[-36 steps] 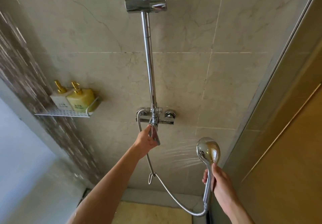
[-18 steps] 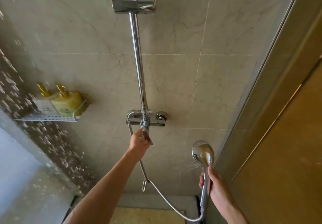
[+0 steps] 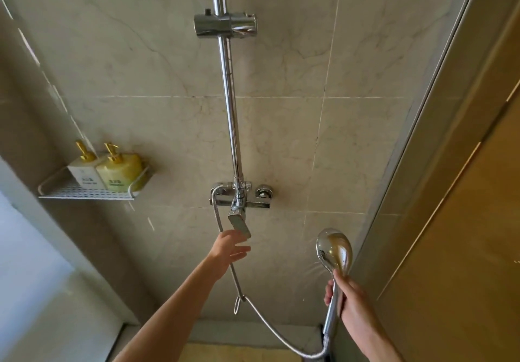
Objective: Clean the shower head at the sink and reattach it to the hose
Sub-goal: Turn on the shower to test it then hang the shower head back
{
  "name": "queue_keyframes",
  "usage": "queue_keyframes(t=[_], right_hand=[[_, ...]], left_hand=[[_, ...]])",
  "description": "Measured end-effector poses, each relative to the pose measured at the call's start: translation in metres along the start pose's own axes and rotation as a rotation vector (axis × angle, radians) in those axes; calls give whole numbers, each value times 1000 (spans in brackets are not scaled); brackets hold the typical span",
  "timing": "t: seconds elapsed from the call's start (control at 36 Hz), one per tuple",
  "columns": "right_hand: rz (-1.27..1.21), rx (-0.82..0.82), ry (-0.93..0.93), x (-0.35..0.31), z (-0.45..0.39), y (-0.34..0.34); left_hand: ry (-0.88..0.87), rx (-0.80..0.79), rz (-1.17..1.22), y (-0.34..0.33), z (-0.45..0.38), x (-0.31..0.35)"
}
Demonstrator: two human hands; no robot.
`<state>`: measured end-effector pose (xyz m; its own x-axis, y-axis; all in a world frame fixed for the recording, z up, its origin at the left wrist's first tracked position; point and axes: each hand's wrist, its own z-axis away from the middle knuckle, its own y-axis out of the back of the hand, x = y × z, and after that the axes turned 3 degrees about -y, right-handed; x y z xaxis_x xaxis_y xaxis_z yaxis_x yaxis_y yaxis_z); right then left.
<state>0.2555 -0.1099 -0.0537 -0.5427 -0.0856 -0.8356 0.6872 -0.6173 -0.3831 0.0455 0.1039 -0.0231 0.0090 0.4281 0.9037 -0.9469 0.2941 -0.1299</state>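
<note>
Far to the left of the left hand (image 3: 229,249) and above it, a white perforated shelf (image 3: 84,193) on the wall carries a white pump bottle (image 3: 84,174) and a yellow pump bottle (image 3: 121,171) side by side, touching; their labels are too small to read. The left hand reaches up with its fingers relaxed and spread, gripping nothing; its fingertips lie just under the tip of the mixer lever (image 3: 239,223), and contact cannot be made out. Above the lever stands the chrome mixer valve (image 3: 239,195), from which the riser rail (image 3: 228,94) climbs to an empty slider bracket (image 3: 225,25) and is cut off at the top edge. The metal hose (image 3: 270,330) leaves the valve's left end, passes behind the left hand, loops low and rises to the handle of the shower head (image 3: 334,250). The right hand (image 3: 347,299) is closed round that handle, holding the head upright, its spray face turned away and hidden. Both forearms are cut off at the bottom edge.
</note>
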Motion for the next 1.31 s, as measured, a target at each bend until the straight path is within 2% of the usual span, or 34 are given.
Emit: queue_keyframes(t=[0.14,0.33,0.64,0.78,0.94,1.14,1.31], right_hand=[[26,-65,37,-6,1,-5],[21,-168,95,-33,11,-25],[92,-335,203,-107,37,-105],[161,-373,305,-137,44,-128],[185,-371,416,-164,38,-149],[219,-373,427,-196,14,-172],[358,-351,493,-220,-9,-176]], left_hand=[[-22,-84,-76,-4,21,-1],[-120,-323,-203,-13,64,14],[-255,-674,-294,-54,101,49],[-351,-646,-332,-58,104,69],[-383,-657,-329,-69,105,90],[-326,-719,-54,-84,93,116],[-392,-657,-32,-97,71,132]])
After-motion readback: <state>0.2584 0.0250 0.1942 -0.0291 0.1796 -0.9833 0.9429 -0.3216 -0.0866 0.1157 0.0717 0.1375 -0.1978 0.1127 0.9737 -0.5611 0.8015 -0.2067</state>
